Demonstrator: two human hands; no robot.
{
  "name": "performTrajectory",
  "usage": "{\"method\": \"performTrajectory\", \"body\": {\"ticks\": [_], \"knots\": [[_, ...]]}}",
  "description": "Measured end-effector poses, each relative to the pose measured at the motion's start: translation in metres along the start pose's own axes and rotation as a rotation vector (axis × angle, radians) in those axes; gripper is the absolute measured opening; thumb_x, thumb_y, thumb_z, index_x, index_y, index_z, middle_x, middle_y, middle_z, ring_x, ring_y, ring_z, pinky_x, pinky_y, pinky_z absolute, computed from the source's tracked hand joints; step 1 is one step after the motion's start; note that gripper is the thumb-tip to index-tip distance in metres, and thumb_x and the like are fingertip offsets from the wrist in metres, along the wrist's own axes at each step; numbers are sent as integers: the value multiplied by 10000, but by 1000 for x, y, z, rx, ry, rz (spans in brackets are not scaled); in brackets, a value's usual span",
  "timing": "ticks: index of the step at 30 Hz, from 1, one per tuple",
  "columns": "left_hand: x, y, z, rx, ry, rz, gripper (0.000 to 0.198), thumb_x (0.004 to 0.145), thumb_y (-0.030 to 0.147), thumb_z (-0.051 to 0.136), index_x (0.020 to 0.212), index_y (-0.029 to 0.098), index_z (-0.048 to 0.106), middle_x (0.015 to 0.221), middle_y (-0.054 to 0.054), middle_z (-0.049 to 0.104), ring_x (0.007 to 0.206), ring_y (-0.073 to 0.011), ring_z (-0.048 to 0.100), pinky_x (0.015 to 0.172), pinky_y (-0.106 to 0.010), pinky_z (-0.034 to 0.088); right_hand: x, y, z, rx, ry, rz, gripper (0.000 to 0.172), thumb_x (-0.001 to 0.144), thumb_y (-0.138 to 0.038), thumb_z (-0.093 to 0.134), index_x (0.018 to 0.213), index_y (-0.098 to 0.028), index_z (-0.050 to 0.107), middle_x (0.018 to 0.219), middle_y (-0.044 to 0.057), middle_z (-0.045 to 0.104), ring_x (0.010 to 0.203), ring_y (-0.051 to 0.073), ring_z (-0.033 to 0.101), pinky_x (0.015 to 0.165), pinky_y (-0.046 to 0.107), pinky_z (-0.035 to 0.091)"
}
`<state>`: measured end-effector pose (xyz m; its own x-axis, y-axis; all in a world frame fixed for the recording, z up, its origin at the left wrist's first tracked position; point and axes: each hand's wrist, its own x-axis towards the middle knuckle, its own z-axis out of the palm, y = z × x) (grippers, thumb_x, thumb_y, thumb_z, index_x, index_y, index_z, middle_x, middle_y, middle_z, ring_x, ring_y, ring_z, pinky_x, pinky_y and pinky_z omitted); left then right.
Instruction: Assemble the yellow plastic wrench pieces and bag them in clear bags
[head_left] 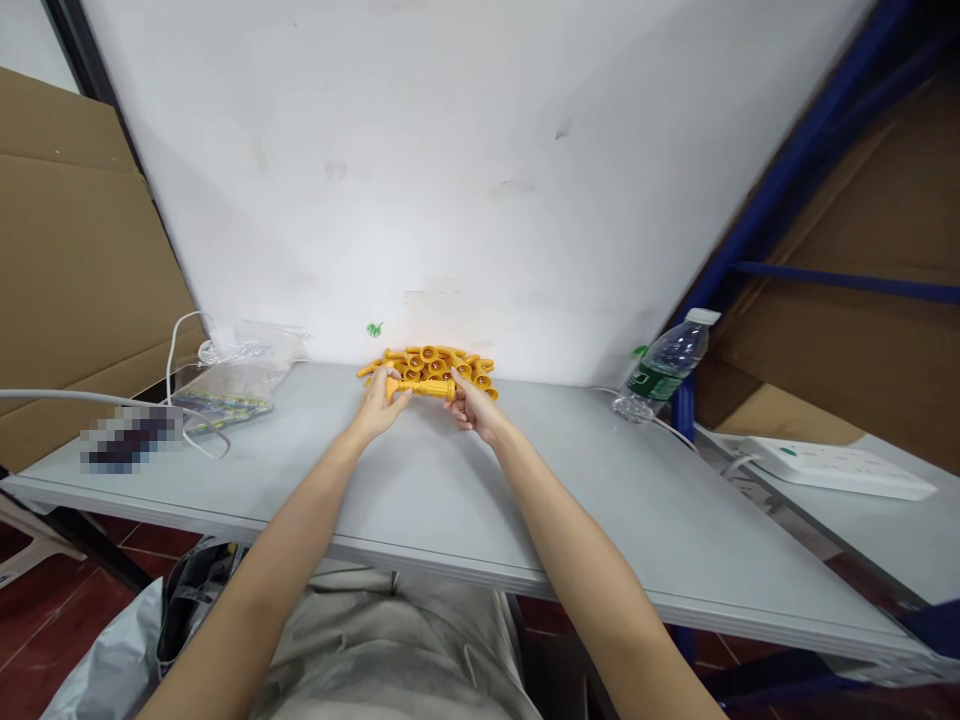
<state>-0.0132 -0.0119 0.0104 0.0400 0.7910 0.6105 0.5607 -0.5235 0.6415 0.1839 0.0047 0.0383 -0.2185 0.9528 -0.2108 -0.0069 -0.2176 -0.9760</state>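
A person's beige garment (pixel 405 650) is nearest, below the near edge of the grey worktop (pixel 420 500); to its left, a silvery-white bag (pixel 112 660) lies on the red tiled floor (pixel 34 625). Both forearms reach over the worktop toward its far middle. There the left hand (pixel 375 405) pinches the left end of a yellow-orange plastic tubular piece (pixel 429 388) between thumb and fingers, and the right hand (pixel 474 408) grips its right end, the lower fingers curled. The piece lies level between the hands; whether it is one part or two joined, I cannot tell. Just beyond it, a heap of yellow-orange flared plastic pieces (pixel 436 366) rests on the worktop, several round mouths facing near. At left are a pixelated dark object and, farther, clear plastic bags (pixel 225 385) beside a white cable (pixel 169 370). At right, a white power strip (pixel 840 468) lies on an adjoining surface; a clear, white-capped bottle (pixel 667 365) is near the worktop's far right. Behind everything rises a white panel (pixel 480 180).
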Motion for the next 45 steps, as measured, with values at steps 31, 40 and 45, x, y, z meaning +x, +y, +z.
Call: {"method": "performTrajectory", "body": {"ticks": [31, 40, 45], "knots": [[3, -16, 8, -23, 62, 122, 172, 865, 295, 532, 971, 226, 415, 1008, -56, 541, 1018, -199, 530, 938, -367, 423, 1, 4, -3, -57, -53, -136, 348, 868, -497, 602, 805, -155, 593, 533, 6, 595, 332, 75, 430, 344, 206, 342], [0, -19, 14, -22, 40, 114, 249, 915, 394, 478, 1097, 229, 440, 1141, -96, 535, 1156, -222, 496, 1010, -405, 401, -1, 1, 4, 178, -57, -17, 191, 888, -375, 595, 919, -188, 576, 594, -16, 631, 347, 76, 462, 359, 192, 376], [0, -21, 17, -20, 145, 119, 363, 928, 443, 439, 1225, 235, 437, 1314, -135, 455, 1296, -240, 406, 1066, -427, 365, 0, -6, -8, 337, 77, -59, 170, 852, -343, 624, 907, -195, 563, 578, -37, 595, 385, 90, 514, 394, 204, 421]]}}
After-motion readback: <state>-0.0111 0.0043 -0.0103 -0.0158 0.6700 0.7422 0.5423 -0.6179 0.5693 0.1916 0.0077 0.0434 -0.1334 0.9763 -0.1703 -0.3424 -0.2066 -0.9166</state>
